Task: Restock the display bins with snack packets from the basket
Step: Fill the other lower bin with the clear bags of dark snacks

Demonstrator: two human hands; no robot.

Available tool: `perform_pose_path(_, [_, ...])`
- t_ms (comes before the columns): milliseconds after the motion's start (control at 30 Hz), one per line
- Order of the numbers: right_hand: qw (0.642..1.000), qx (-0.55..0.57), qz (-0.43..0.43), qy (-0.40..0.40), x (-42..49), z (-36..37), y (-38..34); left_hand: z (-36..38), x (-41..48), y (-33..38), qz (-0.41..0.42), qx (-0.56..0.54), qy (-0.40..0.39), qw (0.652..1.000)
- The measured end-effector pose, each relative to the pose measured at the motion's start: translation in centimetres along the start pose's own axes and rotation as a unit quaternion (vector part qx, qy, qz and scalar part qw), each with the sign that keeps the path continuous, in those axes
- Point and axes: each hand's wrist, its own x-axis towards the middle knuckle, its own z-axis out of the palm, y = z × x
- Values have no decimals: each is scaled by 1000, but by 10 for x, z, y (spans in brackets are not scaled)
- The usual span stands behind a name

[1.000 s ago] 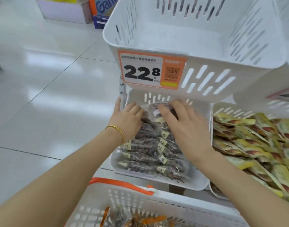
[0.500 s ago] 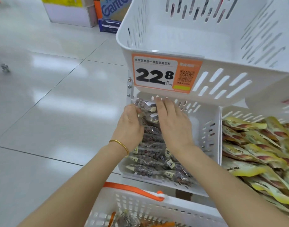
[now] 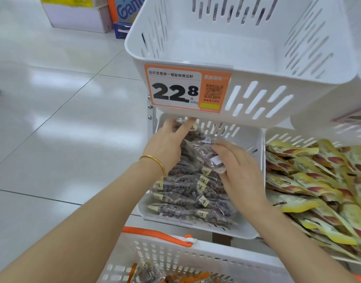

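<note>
Clear snack packets (image 3: 187, 188) of dark pieces with yellow labels lie stacked in the lower white display bin (image 3: 236, 231). My left hand (image 3: 167, 146), with a gold bangle on its wrist, holds the left side of the top packets at the bin's back, fingers reaching under the upper bin. My right hand (image 3: 239, 172) rests with fingers fairly straight on the right side of the top packet (image 3: 204, 152). The white basket (image 3: 175, 252) with an orange handle sits at the bottom edge and holds more packets (image 3: 153, 272).
An empty white upper bin (image 3: 298, 84) with an orange 22.8 price tag (image 3: 185, 88) overhangs the lower bin. Yellow packets (image 3: 318, 180) fill the bin on the right. Glossy tiled floor lies to the left, with cardboard boxes (image 3: 79, 15) far back.
Both hands slid from the middle of the pile toward the bin's back, then the right hand drew back to the right side of the top packets. The view shifted closer.
</note>
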Motion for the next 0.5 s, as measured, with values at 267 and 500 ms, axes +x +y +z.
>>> perform_pose_path(267, [985, -111, 128, 6, 1, -9, 7, -3, 21, 12, -20, 86, 20, 996])
perform_pose_path(500, [972, -134, 187, -50, 5, -3, 11, -4, 12, 11, -92, 148, -1, 985])
